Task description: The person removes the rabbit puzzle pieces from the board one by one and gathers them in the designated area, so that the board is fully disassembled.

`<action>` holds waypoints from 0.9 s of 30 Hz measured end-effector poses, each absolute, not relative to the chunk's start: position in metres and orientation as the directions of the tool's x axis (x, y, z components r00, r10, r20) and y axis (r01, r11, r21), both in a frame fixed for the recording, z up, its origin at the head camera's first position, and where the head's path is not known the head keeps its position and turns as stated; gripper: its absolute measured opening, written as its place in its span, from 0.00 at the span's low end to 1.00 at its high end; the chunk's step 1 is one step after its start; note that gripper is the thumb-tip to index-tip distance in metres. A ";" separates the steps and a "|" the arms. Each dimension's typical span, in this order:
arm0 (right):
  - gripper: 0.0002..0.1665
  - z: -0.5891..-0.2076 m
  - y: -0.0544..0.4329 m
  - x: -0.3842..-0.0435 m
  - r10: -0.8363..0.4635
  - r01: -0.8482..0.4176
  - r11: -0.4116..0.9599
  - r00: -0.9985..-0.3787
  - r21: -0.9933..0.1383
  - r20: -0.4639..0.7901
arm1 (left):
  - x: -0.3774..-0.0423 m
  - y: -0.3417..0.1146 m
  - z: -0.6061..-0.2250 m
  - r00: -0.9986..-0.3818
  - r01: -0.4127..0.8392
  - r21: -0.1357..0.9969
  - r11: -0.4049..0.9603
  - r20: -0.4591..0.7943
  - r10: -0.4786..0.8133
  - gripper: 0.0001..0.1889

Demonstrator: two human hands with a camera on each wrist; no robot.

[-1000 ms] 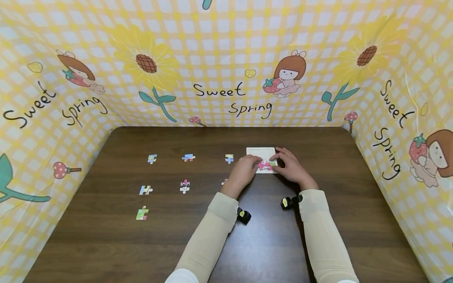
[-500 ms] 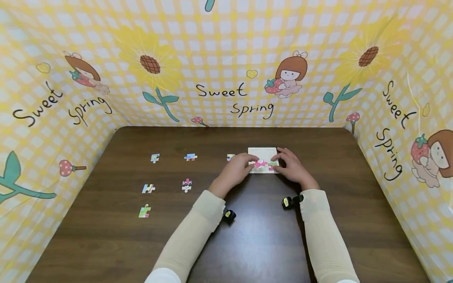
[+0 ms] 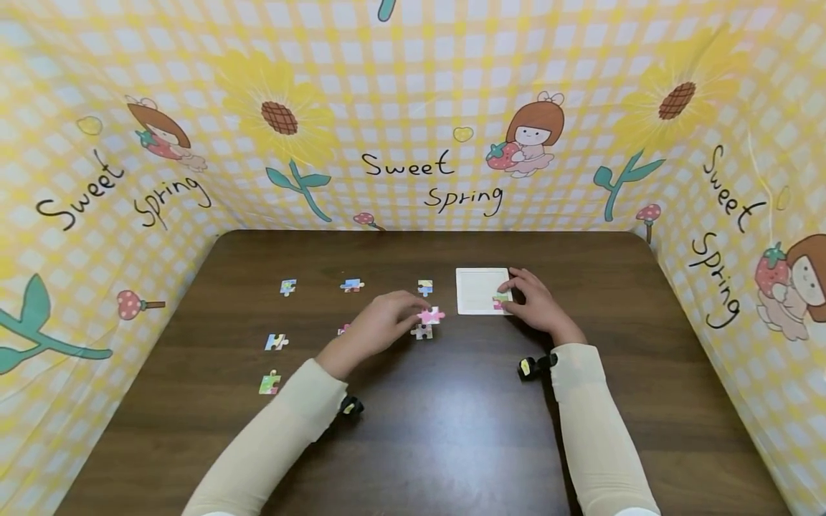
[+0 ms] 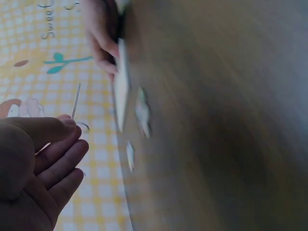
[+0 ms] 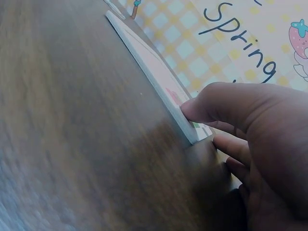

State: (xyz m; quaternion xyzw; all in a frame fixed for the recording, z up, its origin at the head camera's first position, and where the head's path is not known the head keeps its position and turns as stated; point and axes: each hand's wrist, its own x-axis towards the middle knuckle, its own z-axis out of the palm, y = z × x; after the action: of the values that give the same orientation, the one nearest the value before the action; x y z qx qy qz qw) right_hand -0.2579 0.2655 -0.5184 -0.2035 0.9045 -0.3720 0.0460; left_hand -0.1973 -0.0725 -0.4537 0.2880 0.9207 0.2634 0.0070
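My left hand (image 3: 371,326) pinches a pink jigsaw piece (image 3: 434,315) between thumb and fingers, to the left of the white puzzle tray (image 3: 474,290). Seen edge-on in the left wrist view, the held piece (image 4: 76,101) stands up as a thin strip. Another jigsaw piece (image 3: 422,333) shows just below it in the head view. My right hand (image 3: 542,307) holds the tray at its right side. Its thumb (image 5: 195,109) rests on the tray's near border in the right wrist view. A green and pink piece (image 3: 500,302) sits in the tray's lower right corner.
Loose pieces lie left of the tray: one blue and yellow (image 3: 424,287), two bluish (image 3: 352,285) along the back, one pale (image 3: 276,342) and one green (image 3: 269,383). My left hand mostly hides a pink piece (image 3: 343,329). A checked cloth (image 3: 413,107) surrounds the brown table (image 3: 452,423).
My left hand has moved left out of the tray, taking the pink piece out with it. The green and pink piece stays in the corner. My right hand keeps its place at the tray.
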 end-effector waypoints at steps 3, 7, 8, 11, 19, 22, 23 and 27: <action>0.13 -0.518 0.265 -0.257 -0.401 -0.333 0.638 -0.913 -0.694 0.070 | -0.190 -0.095 -0.453 -0.832 0.534 0.458 0.711 0.133 0.539 0.12; 0.13 -0.519 0.264 -0.257 -0.412 -0.344 0.637 -0.908 -0.690 0.072 | -0.178 -0.125 -0.453 -0.826 0.539 0.434 0.722 0.104 0.554 0.12; 0.13 -0.519 0.264 -0.257 -0.413 -0.343 0.638 -0.908 -0.690 0.070 | -0.175 -0.133 -0.452 -0.823 0.541 0.432 0.721 0.093 0.561 0.12; 0.13 -0.518 0.265 -0.256 -0.408 -0.340 0.638 -0.910 -0.691 0.071 | -0.167 -0.151 -0.452 -0.810 0.549 0.435 0.714 0.066 0.582 0.11; 0.13 -0.516 0.266 -0.254 -0.407 -0.333 0.642 -0.911 -0.690 0.060 | -0.149 -0.185 -0.460 -0.793 0.569 0.395 0.722 0.032 0.608 0.11; 0.13 -0.517 0.266 -0.254 -0.408 -0.334 0.645 -0.911 -0.687 0.060 | -0.143 -0.193 -0.462 -0.786 0.578 0.385 0.719 0.026 0.618 0.11; 0.13 -0.517 0.266 -0.254 -0.409 -0.337 0.646 -0.911 -0.685 0.063 | -0.141 -0.195 -0.463 -0.783 0.582 0.384 0.717 0.026 0.621 0.11; 0.13 -0.518 0.265 -0.254 -0.411 -0.348 0.646 -0.909 -0.680 0.076 | -0.135 -0.204 -0.466 -0.776 0.588 0.379 0.714 0.017 0.630 0.11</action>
State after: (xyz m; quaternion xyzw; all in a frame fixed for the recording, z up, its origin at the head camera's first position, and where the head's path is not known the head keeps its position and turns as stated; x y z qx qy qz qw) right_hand -0.2544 0.2650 -0.5177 -0.2094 0.9061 -0.3652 0.0426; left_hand -0.1348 -0.2036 -0.4660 0.3297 0.9241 0.1847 0.0567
